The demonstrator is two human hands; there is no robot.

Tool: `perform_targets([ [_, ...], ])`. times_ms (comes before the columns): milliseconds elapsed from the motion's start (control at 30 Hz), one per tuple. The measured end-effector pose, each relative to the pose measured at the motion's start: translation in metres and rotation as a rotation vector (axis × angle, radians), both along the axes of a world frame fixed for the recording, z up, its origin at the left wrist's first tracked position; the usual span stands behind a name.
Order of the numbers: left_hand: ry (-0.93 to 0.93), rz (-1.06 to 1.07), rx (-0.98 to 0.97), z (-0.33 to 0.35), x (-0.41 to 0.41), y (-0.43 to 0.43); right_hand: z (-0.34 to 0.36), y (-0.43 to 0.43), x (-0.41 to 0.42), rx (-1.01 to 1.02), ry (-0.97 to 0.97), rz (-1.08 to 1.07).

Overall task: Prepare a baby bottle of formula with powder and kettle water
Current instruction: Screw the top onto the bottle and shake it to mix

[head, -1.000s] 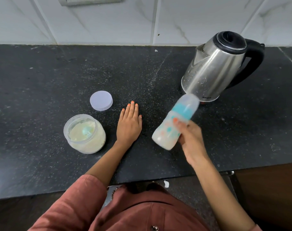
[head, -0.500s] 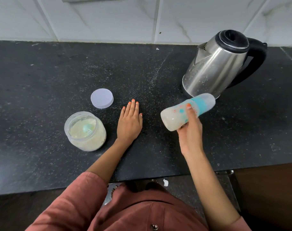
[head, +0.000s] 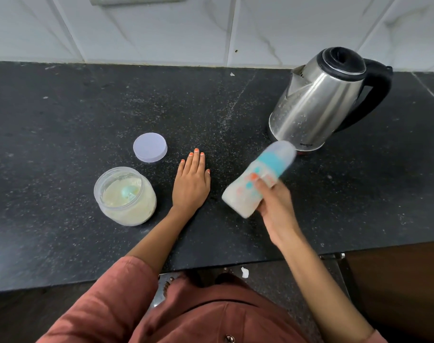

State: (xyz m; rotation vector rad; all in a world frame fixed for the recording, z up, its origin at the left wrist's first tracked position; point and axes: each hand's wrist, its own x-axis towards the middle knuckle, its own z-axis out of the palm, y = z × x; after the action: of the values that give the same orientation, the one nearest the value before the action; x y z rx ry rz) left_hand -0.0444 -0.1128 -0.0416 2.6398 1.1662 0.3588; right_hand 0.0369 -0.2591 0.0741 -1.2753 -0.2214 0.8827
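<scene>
My right hand (head: 272,206) grips a capped baby bottle (head: 245,191) with a teal collar and milky liquid inside. The bottle is blurred and tilted, cap pointing up and right toward the steel kettle (head: 317,100), held above the black counter (head: 62,120). My left hand (head: 192,181) lies flat on the counter, fingers together, holding nothing. To its left stands an open clear jar of pale formula powder (head: 125,196) with a teal scoop lying in it. The jar's round lid (head: 150,147) rests flat behind the jar.
White tiled wall (head: 211,28) runs along the back of the counter. The counter's front edge passes just in front of my body, with a dark wooden cabinet (head: 396,280) below at the right.
The bottle swung in my right hand: tilted up a second ago, nearly level half a second ago, tilted up and lower again now. My left hand stayed flat.
</scene>
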Motion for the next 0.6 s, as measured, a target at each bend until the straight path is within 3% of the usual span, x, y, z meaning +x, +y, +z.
perform_targets([
  [100, 0.015, -0.008, -0.009, -0.002, 0.000, 0.001, 0.000, -0.010, -0.006, -0.115, -0.131, 0.217],
  [233, 0.004, -0.002, 0.002, 0.000, 0.000, 0.000, 0.003, 0.000, 0.018, 0.112, 0.143, -0.142],
  [300, 0.018, -0.012, -0.005, -0.001, 0.000, -0.001, 0.001, 0.003, 0.021, 0.131, 0.152, -0.221],
  [433, 0.022, -0.010, -0.003, -0.001, 0.000, 0.001, -0.005, -0.009, -0.003, -0.102, -0.060, 0.146],
  [500, 0.029, -0.006, -0.003, -0.001, 0.001, 0.001, -0.003, -0.011, -0.004, -0.119, -0.085, 0.205],
  [600, 0.018, -0.003, 0.012, -0.001, 0.000, 0.001, 0.003, -0.002, 0.013, 0.087, 0.122, -0.068],
])
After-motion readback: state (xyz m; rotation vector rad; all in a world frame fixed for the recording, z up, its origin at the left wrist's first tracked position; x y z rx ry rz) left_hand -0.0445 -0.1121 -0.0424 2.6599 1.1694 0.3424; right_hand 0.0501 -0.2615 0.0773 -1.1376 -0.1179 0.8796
